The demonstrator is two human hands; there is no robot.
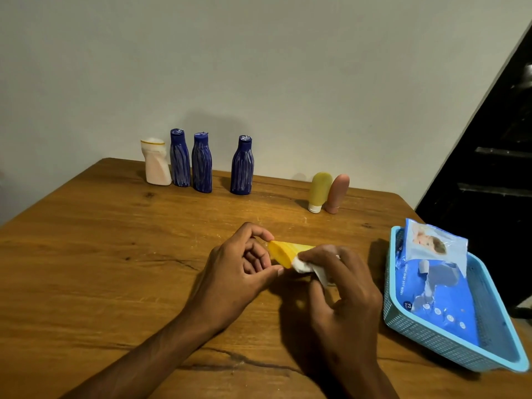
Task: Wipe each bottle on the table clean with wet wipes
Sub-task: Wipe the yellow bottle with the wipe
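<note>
A yellow bottle (pixel 283 251) lies on its side above the middle of the wooden table (pixel 115 254). My left hand (pixel 241 272) pinches its flat end between thumb and forefinger. My right hand (pixel 339 289) presses a white wet wipe (pixel 308 267) against the bottle's side, and covers the rest of the bottle. Along the wall stand a white bottle (pixel 156 162), three blue bottles (pixel 180 158) (pixel 201 163) (pixel 242 166) streaked with white, an olive tube (pixel 319 191) and a pink tube (pixel 336 193).
A light blue plastic basket (pixel 449 345) sits at the table's right edge and holds a blue pack of wet wipes (pixel 431 277). A dark opening lies beyond the table on the right.
</note>
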